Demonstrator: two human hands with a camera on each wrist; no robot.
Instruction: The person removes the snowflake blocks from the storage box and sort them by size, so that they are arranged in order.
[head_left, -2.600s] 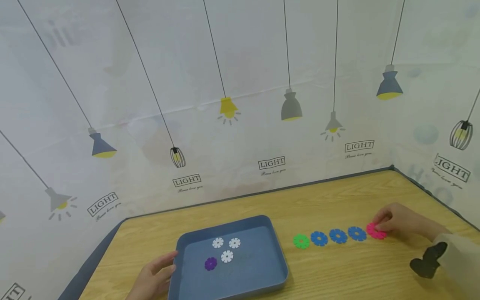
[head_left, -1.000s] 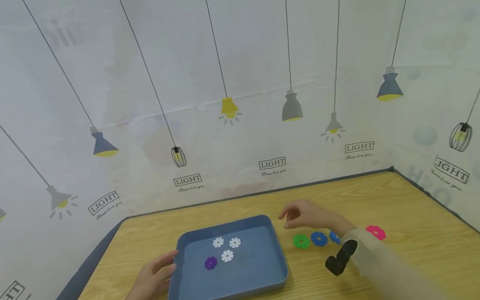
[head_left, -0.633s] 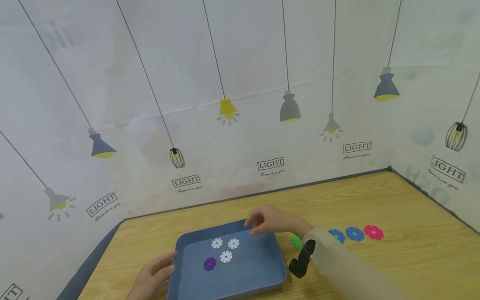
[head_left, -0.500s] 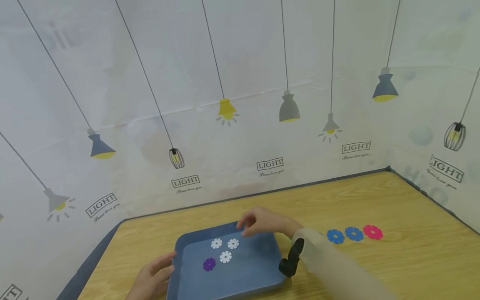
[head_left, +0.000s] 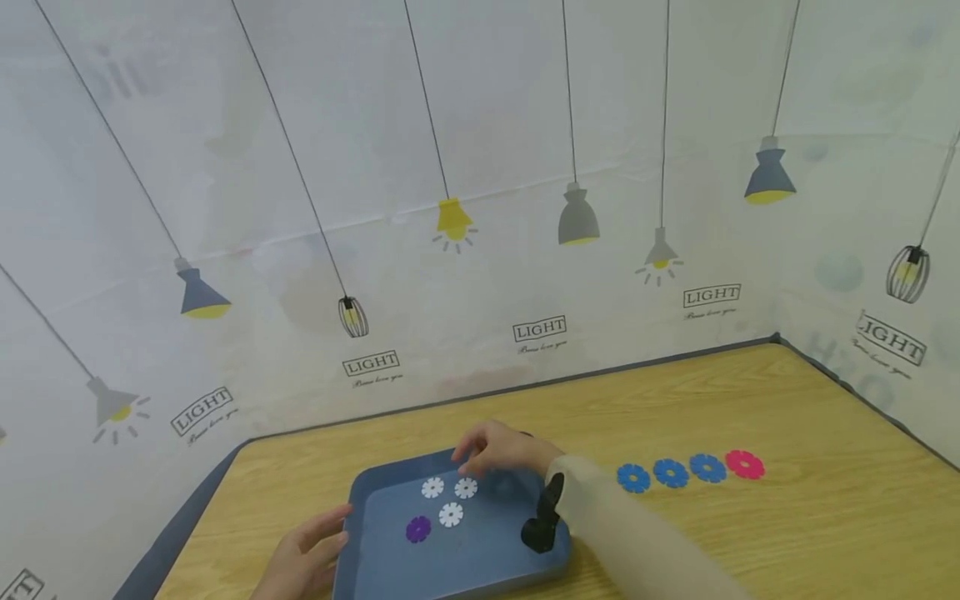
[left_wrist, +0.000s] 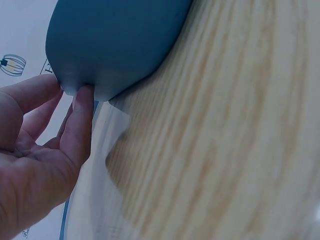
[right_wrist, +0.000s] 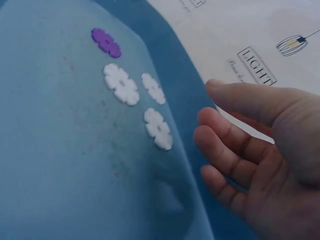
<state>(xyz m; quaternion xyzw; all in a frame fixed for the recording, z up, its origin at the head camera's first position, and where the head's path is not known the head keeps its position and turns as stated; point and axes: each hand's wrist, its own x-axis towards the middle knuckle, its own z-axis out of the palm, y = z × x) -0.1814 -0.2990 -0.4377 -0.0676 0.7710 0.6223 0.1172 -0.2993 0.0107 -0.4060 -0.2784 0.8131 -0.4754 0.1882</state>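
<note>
A blue tray (head_left: 487, 546) holds three white notched flower-shaped discs (head_left: 451, 515) and one purple disc (head_left: 418, 529). My left hand (head_left: 300, 554) is at its left side, fingertips touching the rim and outer wall (left_wrist: 115, 45). Over the far edge hovers my right hand (head_left: 498, 447), its fingers loosely bent with nothing between them. In the head view its fingertips overlap the rightmost white disc (head_left: 466, 488). The right wrist view shows the fingers (right_wrist: 220, 145) apart from the white disc (right_wrist: 158, 129) nearest them.
Right of the tray, several blue discs (head_left: 671, 473) and a pink disc (head_left: 745, 465) lie in a row on the wood-grain table (head_left: 750, 550). The right sleeve (head_left: 637, 533) crosses the tray's right rim. A lamp-printed wall covering (head_left: 450, 350) stands behind.
My right hand has let go of the pink disc at the row's right end and moved left over the tray. The right arm now hides the green disc. The left hand stays put.
</note>
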